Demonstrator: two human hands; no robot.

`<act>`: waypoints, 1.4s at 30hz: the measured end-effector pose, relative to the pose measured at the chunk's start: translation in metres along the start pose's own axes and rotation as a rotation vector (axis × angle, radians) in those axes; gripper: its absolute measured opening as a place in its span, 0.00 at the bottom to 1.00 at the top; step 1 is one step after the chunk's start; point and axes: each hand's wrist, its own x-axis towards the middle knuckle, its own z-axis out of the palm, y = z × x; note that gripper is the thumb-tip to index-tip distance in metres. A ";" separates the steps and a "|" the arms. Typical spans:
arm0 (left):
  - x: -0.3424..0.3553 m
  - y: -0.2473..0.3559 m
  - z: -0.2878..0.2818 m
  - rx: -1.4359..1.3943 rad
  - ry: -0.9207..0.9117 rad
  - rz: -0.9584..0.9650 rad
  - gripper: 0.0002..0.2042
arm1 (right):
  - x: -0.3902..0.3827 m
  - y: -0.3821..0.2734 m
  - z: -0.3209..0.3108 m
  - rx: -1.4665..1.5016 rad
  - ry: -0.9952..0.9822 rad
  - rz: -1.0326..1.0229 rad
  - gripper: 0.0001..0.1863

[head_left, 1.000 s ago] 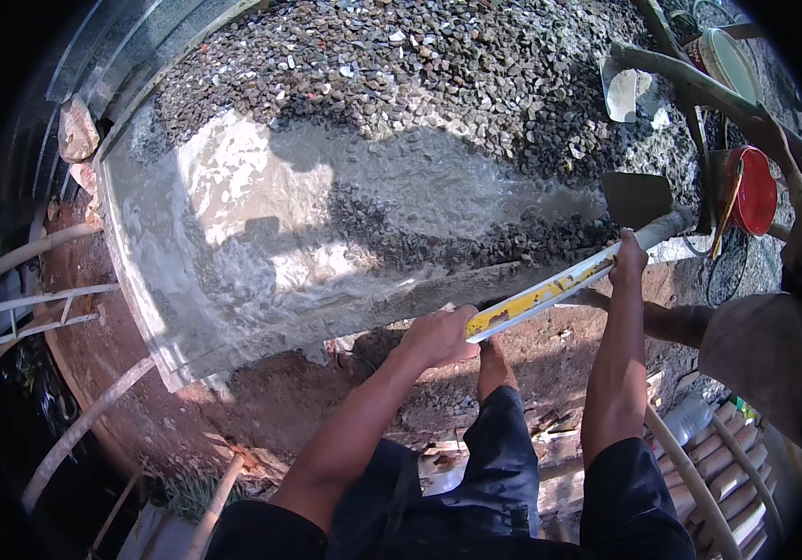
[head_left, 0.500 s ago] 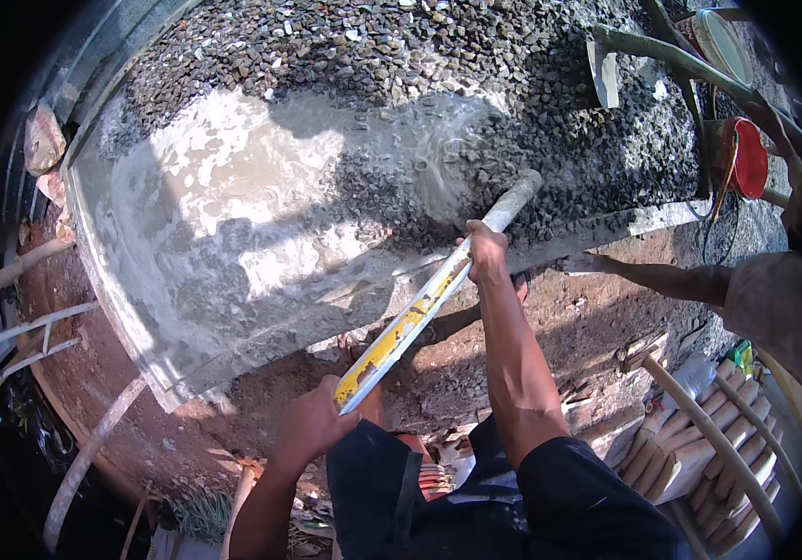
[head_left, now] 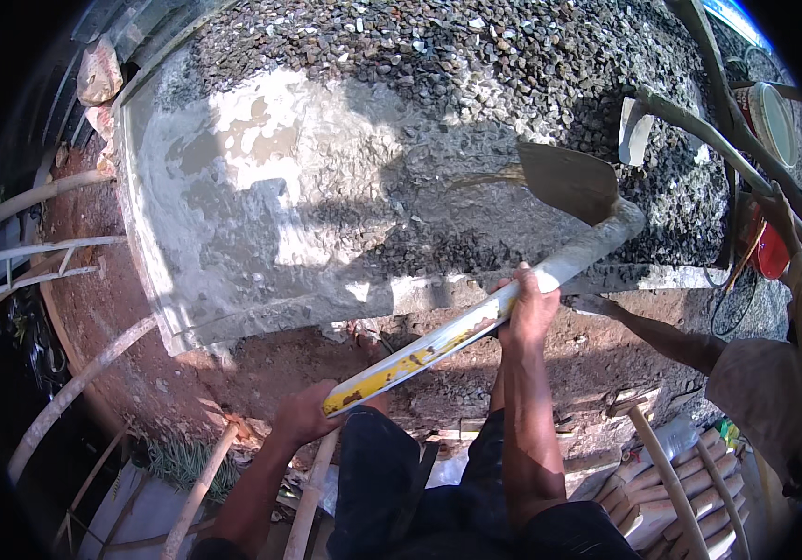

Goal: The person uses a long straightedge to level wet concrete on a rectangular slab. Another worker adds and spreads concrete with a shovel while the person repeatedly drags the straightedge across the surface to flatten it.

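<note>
I hold a long-handled hoe (head_left: 420, 353) in both hands, its white and yellow shaft slanting up to the right. My left hand (head_left: 304, 413) is closed round the butt end. My right hand (head_left: 532, 308) grips the shaft further up. The hoe's wide grey blade (head_left: 564, 182) stands clear of most of the mix, above wet grey gravel. Beneath it, a shallow mixing trough (head_left: 144, 271) holds wet cement slurry (head_left: 233, 224) and, towards the far side, loose gravel (head_left: 401, 47).
At the right a person's arm (head_left: 672, 341) reaches in near the trough; another hoe (head_left: 700, 131) slants there. Beyond stand a white bucket (head_left: 774, 126) and a red bucket (head_left: 770, 247). Stacked wooden pieces (head_left: 681, 495) lie lower right, bent poles (head_left: 79, 392) at the left.
The hoe's head has come up out of the mix and swung right, and its blade now shows. My right hand moved right and slightly down with the shaft. The view has shifted.
</note>
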 end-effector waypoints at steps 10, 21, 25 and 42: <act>0.182 0.034 0.007 0.068 -0.170 0.251 0.25 | 0.228 0.081 -0.079 -0.251 0.432 0.179 0.21; -0.005 -0.106 -0.068 0.175 -0.083 -0.123 0.22 | 0.041 0.243 0.103 -0.114 0.112 0.482 0.10; -0.077 -0.135 -0.084 0.158 -0.026 -0.300 0.24 | -0.035 0.269 0.152 -0.083 -0.007 0.525 0.08; -0.242 -0.198 -0.085 0.620 0.555 -0.491 0.19 | -0.201 0.286 0.245 0.220 -0.162 0.856 0.24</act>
